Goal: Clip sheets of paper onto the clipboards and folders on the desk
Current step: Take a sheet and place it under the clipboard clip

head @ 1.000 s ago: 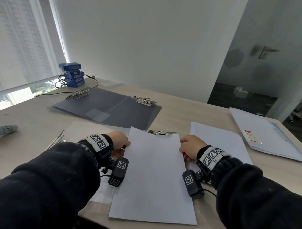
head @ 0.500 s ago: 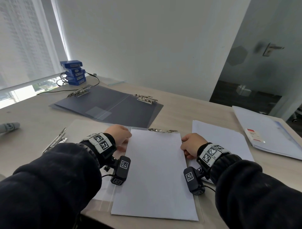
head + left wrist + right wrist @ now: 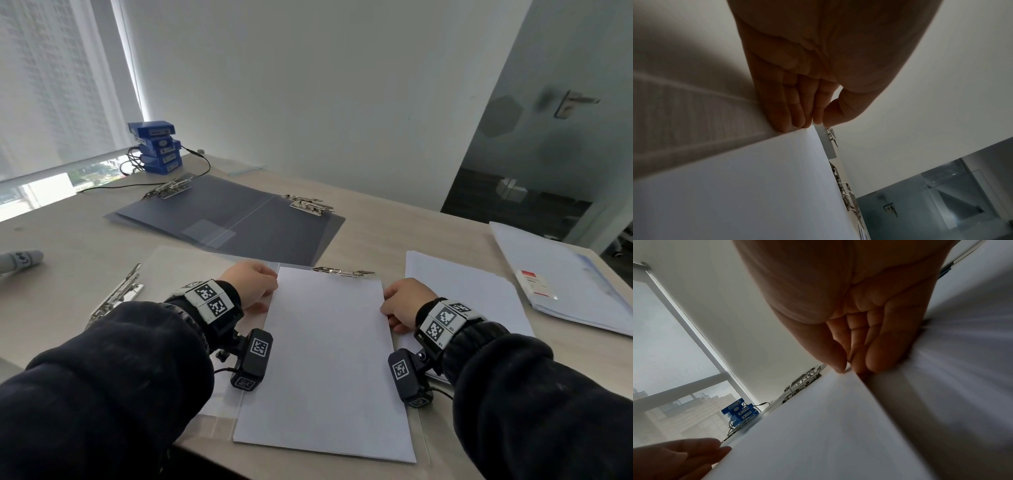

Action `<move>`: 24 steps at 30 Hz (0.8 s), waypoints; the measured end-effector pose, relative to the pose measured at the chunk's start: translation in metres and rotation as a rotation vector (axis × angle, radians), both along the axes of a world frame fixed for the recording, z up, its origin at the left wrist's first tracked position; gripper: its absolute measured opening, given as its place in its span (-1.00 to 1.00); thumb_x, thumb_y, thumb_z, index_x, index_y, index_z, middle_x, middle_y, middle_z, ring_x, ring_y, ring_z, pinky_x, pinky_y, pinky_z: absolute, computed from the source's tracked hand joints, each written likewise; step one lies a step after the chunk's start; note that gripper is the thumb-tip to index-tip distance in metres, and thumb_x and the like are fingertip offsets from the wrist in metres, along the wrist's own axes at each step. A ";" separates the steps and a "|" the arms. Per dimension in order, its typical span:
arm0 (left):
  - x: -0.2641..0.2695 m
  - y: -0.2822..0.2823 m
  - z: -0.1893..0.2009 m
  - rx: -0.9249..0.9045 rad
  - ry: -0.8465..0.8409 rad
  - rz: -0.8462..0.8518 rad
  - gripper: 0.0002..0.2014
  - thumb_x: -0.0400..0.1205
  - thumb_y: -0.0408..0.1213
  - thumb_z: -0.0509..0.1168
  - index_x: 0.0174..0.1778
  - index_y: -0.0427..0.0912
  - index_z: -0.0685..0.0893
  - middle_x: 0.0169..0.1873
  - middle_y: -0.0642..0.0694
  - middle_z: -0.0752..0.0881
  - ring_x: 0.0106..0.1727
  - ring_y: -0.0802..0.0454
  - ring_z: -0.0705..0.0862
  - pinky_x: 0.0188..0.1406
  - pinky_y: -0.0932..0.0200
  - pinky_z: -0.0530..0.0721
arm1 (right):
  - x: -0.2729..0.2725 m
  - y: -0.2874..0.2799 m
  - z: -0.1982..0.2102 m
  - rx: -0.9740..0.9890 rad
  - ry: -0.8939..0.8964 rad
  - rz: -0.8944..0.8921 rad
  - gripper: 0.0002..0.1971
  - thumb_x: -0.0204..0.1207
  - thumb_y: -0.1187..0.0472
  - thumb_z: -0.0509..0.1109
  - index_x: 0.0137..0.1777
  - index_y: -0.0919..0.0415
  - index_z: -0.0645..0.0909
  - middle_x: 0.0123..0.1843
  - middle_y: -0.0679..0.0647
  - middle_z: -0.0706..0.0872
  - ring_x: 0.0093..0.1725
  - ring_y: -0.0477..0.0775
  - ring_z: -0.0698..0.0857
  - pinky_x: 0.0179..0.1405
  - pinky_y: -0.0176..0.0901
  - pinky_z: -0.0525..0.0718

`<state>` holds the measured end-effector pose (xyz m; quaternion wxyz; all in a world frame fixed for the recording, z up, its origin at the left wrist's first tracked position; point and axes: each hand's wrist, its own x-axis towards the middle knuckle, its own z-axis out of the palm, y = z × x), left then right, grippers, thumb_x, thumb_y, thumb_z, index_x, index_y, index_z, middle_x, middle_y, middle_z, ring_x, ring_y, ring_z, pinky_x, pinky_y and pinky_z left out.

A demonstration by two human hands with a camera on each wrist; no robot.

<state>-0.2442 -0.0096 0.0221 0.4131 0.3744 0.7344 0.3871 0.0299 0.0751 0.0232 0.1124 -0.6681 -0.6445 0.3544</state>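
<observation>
A white sheet of paper (image 3: pixel 329 359) lies on a clear open folder (image 3: pixel 178 270) right in front of me. Its top edge reaches the folder's metal clip (image 3: pixel 342 272). My left hand (image 3: pixel 251 284) holds the sheet's left edge near the top corner. In the left wrist view the left hand (image 3: pixel 818 121) has its thumb and fingertips meeting on the sheet (image 3: pixel 756 178). My right hand (image 3: pixel 404 301) is at the right edge. In the right wrist view the right hand (image 3: pixel 847 368) pinches the sheet (image 3: pixel 818 426) between thumb and fingers.
A dark folder (image 3: pixel 239 219) with two metal clips lies open behind. A stack of white paper (image 3: pixel 462 284) sits to the right, with a pale folder (image 3: pixel 565 274) beyond it. Blue boxes (image 3: pixel 156 147) and cables stand at the back left. A grey marker (image 3: pixel 20 260) lies far left.
The sheet was slightly skewed. Both hands have squared it and slid it up against the clip.
</observation>
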 end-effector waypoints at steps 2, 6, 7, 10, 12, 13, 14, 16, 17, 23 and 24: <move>-0.002 -0.001 -0.004 0.008 -0.023 0.002 -0.83 0.60 -0.42 0.32 0.01 -0.14 0.77 -0.07 -0.18 0.76 -0.12 -0.14 0.77 -0.05 -0.08 0.85 | -0.001 0.001 0.001 0.009 -0.008 0.007 -0.81 0.45 0.33 0.34 0.02 0.33 0.69 -0.32 0.21 0.78 -0.25 0.32 0.82 -0.06 0.26 0.84; -0.004 -0.001 -0.010 0.029 -0.049 0.021 -0.82 0.60 -0.42 0.30 0.02 -0.16 0.78 -0.05 -0.19 0.75 -0.15 -0.14 0.75 -0.02 -0.07 0.85 | -0.003 0.004 0.005 0.063 -0.035 0.012 -0.79 0.49 0.19 0.28 -0.09 0.32 0.67 -0.38 0.20 0.69 -0.39 0.26 0.70 -0.25 0.03 0.74; -0.004 -0.001 -0.011 0.035 -0.046 0.023 -0.82 0.60 -0.42 0.30 0.03 -0.17 0.77 -0.05 -0.18 0.75 -0.15 -0.13 0.75 -0.07 -0.01 0.85 | -0.005 0.005 0.005 0.086 -0.023 0.017 -0.84 0.48 0.20 0.27 -0.12 0.24 0.66 -0.38 0.19 0.62 -0.41 0.21 0.61 -0.30 -0.02 0.64; -0.003 -0.001 -0.013 0.057 -0.038 0.030 -0.82 0.61 -0.40 0.31 0.05 -0.17 0.76 -0.08 -0.16 0.73 -0.17 -0.08 0.71 -0.20 0.13 0.82 | -0.012 0.010 0.006 0.087 0.032 0.025 -0.96 0.50 0.24 0.30 -0.14 0.15 0.57 -0.35 0.14 0.52 -0.39 0.14 0.46 -0.37 -0.11 0.44; -0.002 -0.002 -0.013 0.065 -0.032 0.031 -0.82 0.61 -0.40 0.31 0.06 -0.16 0.76 -0.10 -0.14 0.73 -0.21 -0.06 0.70 -0.23 0.15 0.80 | -0.017 0.013 0.008 0.042 0.039 0.004 -0.96 0.55 0.19 0.34 -0.08 0.14 0.57 -0.35 0.04 0.54 -0.42 0.03 0.48 -0.44 -0.18 0.47; -0.002 -0.002 -0.014 0.066 -0.027 0.032 -0.82 0.61 -0.40 0.31 0.07 -0.16 0.76 -0.11 -0.14 0.73 -0.25 -0.06 0.69 -0.25 0.16 0.79 | -0.019 0.014 0.009 0.017 0.054 -0.009 -0.94 0.56 0.18 0.35 -0.06 0.15 0.57 -0.34 0.02 0.54 -0.43 0.00 0.49 -0.47 -0.20 0.48; -0.002 -0.002 -0.013 0.067 -0.021 0.033 -0.81 0.61 -0.40 0.30 0.06 -0.16 0.76 -0.13 -0.13 0.73 -0.28 -0.06 0.68 -0.29 0.18 0.77 | -0.022 0.015 0.011 -0.005 0.077 -0.021 -0.94 0.57 0.20 0.34 -0.05 0.18 0.56 -0.35 0.03 0.54 -0.45 0.01 0.49 -0.50 -0.21 0.46; -0.002 -0.003 -0.013 0.069 -0.011 0.035 -0.81 0.60 -0.40 0.29 0.06 -0.15 0.75 -0.18 -0.12 0.73 -0.32 -0.06 0.67 -0.34 0.21 0.75 | -0.027 0.016 0.013 -0.019 0.143 -0.043 -0.93 0.58 0.29 0.28 -0.10 0.29 0.54 -0.38 0.11 0.52 -0.48 0.08 0.44 -0.54 -0.22 0.37; -0.002 -0.003 -0.013 0.067 -0.006 0.033 -0.80 0.60 -0.40 0.29 0.06 -0.14 0.76 -0.19 -0.11 0.73 -0.33 -0.06 0.67 -0.34 0.21 0.75 | -0.029 0.015 0.013 -0.010 0.182 -0.053 -0.92 0.57 0.34 0.25 -0.14 0.32 0.52 -0.37 0.15 0.51 -0.48 0.11 0.43 -0.54 -0.23 0.34; -0.002 -0.002 -0.014 0.071 -0.004 0.027 -0.79 0.60 -0.38 0.29 0.08 -0.15 0.76 -0.15 -0.10 0.72 -0.32 0.02 0.68 -0.54 0.35 0.67 | -0.039 0.017 0.007 0.163 0.242 -0.031 -0.76 0.58 0.20 0.30 0.23 0.11 0.59 -0.04 0.08 0.68 -0.08 0.19 0.71 -0.17 0.03 0.72; -0.003 -0.002 -0.014 0.072 -0.004 0.024 -0.80 0.61 -0.38 0.29 0.08 -0.14 0.76 -0.14 -0.09 0.72 -0.31 0.02 0.68 -0.55 0.36 0.66 | -0.042 0.018 0.007 0.194 0.206 0.016 -0.67 0.58 0.19 0.29 0.34 0.10 0.56 0.11 0.07 0.69 0.03 0.18 0.73 -0.02 0.07 0.76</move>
